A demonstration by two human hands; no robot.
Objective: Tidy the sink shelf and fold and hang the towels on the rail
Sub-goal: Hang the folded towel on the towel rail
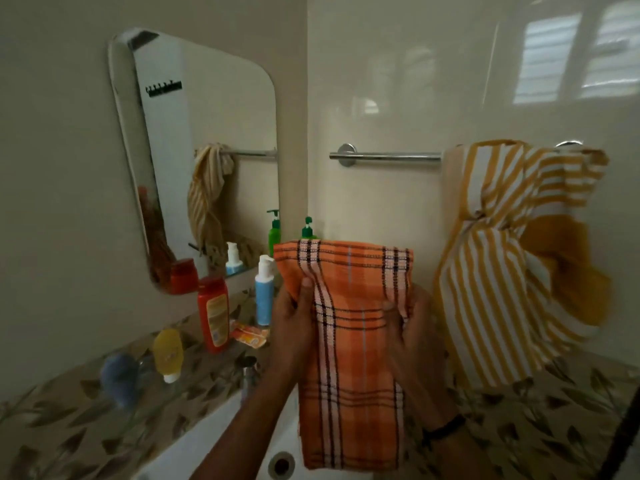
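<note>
Orange checked towel [351,368], perhaps doubled, gripped by left hand [293,318], right hand [414,329].

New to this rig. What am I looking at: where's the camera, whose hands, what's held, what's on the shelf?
No robot here: one camera worn on a person's head looks down at their bare hands. The left hand and right hand both grip a folded orange checked towel above the white sink. Behind it the rail is bare at its left; a yellow striped towel hangs bunched at its right. On the leaf-patterned shelf stand a red bottle, a blue-and-white pump bottle, a green pump bottle and a yellow tube.
</note>
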